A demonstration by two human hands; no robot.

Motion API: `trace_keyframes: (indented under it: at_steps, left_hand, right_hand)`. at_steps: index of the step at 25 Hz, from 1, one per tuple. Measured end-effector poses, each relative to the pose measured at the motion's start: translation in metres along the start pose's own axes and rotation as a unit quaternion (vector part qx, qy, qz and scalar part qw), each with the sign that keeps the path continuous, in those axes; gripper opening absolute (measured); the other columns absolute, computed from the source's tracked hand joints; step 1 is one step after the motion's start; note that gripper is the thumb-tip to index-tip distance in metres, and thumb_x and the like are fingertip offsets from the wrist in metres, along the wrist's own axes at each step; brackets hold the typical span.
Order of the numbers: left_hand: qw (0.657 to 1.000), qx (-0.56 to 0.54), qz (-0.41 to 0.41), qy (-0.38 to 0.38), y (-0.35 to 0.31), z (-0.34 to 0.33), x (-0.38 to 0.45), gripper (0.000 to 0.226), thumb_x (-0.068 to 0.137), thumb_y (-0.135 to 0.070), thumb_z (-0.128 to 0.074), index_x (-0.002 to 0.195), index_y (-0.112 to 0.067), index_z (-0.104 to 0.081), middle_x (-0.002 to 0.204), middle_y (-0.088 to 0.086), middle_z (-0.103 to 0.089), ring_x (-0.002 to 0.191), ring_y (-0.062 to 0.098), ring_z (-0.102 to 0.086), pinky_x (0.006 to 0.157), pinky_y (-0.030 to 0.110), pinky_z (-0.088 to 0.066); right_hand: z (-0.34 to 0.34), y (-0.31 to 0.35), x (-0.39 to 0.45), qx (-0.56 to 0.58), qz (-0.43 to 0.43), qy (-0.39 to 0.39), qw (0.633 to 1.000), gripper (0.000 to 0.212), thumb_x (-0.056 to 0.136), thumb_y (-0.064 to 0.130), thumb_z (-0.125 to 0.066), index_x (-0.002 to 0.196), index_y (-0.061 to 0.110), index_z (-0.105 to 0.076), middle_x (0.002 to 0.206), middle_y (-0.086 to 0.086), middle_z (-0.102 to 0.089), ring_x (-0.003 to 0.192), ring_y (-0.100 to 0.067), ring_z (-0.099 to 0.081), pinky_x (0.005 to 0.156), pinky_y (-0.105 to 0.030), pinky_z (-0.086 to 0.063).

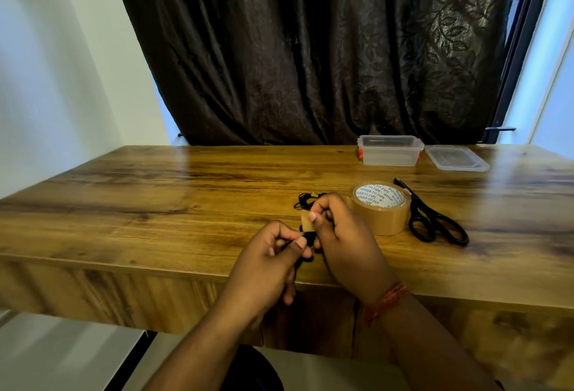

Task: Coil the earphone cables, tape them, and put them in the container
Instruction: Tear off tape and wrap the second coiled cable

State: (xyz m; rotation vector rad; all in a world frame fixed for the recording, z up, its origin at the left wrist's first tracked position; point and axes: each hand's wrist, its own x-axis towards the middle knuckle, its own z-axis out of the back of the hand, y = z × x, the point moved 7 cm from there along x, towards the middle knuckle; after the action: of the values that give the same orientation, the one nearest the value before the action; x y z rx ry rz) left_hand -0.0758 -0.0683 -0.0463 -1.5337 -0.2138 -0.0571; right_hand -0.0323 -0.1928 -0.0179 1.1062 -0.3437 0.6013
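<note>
Cable point(306, 240), black and bunched, sits between my two hands just above the near edge of the table point(155, 204). My left hand point(267, 263) pinches it between thumb and curled fingers. My right hand point(338, 235) curls round its upper part, the thumb pressing a short brown tape strip point(307, 222) against it. More black cable point(306, 199) lies on the wood just beyond my right fingers. The tape roll point(380, 207) stands right beside my right hand, with black scissors point(431, 217) just to its right. At the far edge sits the clear container point(389, 150), open, its lid point(455, 158) lying flat beside it. A dark curtain point(310, 49) hangs behind.
</note>
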Motion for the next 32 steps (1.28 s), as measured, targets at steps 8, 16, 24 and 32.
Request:
trace_keyframes:
  at_steps: [8,16,24,32]
  left_hand:
    - [0.986,-0.155,0.055,-0.017,0.004,0.004,0.013,0.005,0.095,-0.002,-0.055,0.092,-0.005,-0.053,0.073,0.009,-0.065,0.032,0.005,-0.029,0.032,0.014,-0.028]
    - [0.994,-0.096,0.046,-0.009,0.0,0.01,0.019,0.007,0.094,-0.002,-0.058,0.089,-0.006,-0.059,0.073,0.01,-0.066,0.034,0.007,-0.032,0.034,0.019,-0.032]
    - [1.0,-0.013,-0.004,-0.023,-0.004,0.014,0.026,0.008,0.094,-0.004,-0.059,0.088,-0.009,-0.057,0.051,0.001,-0.047,0.033,0.008,-0.037,0.037,0.023,-0.036]
    - [0.998,-0.005,-0.032,0.046,-0.003,0.008,0.024,0.004,0.092,-0.011,-0.063,0.09,-0.011,-0.06,0.07,0.005,-0.061,0.036,0.005,-0.038,0.037,0.023,-0.037]
  right_hand:
    - [0.008,-0.003,-0.002,0.196,-0.06,0.007,0.979,0.007,0.097,0.021,-0.055,0.096,0.014,-0.056,0.056,-0.005,-0.057,0.047,-0.019,-0.053,0.046,-0.033,-0.047]
    - [0.0,-0.004,-0.001,0.203,-0.076,0.05,0.975,0.018,0.093,0.009,-0.062,0.109,0.015,-0.056,0.075,-0.004,-0.058,0.055,-0.013,-0.058,0.049,-0.031,-0.049]
    - [-0.003,0.002,-0.006,0.17,-0.026,0.048,0.984,0.055,0.087,0.011,-0.07,0.127,0.034,-0.04,0.077,-0.007,-0.063,0.058,-0.023,-0.061,0.057,-0.045,-0.055]
    - [-0.004,-0.008,0.001,0.117,-0.035,0.039,0.992,0.057,0.088,0.012,-0.068,0.13,0.034,-0.036,0.079,-0.01,-0.06,0.064,-0.026,-0.057,0.063,-0.053,-0.052]
